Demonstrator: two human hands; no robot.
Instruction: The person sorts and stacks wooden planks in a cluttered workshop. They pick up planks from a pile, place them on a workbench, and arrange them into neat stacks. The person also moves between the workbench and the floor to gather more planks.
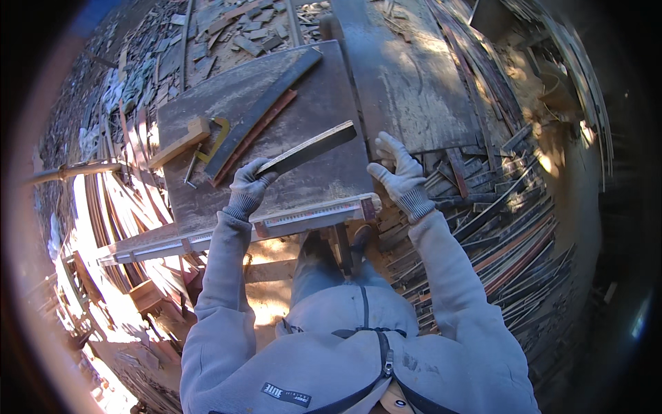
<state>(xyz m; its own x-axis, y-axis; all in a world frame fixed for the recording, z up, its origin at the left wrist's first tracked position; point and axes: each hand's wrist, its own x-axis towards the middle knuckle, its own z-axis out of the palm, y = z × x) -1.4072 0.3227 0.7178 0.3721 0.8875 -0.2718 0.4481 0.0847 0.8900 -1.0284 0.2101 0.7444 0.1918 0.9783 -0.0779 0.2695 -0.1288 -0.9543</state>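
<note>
My gloved left hand (252, 181) grips one end of a short plywood strip (310, 149) with a dark face and a pale cut edge. The strip slants up to the right, above the dark worktable (303, 103). My gloved right hand (398, 170) is off to the right of the strip's far end, fingers apart and nothing in it. Left of the strip, a long dark board (265, 110) and a narrower reddish strip (255, 136) lie side by side on the table. A yellow clamp (218, 141) sits against a wooden block (179, 143) at the table's left side.
A measuring scale (314, 214) runs along the table's near edge. Beyond a narrow gap stands a second dusty board surface (414, 83) on the right. Piles of cut strips (496, 255) lie at right; more strips (114, 214) lie at left, with offcuts (255, 34) behind.
</note>
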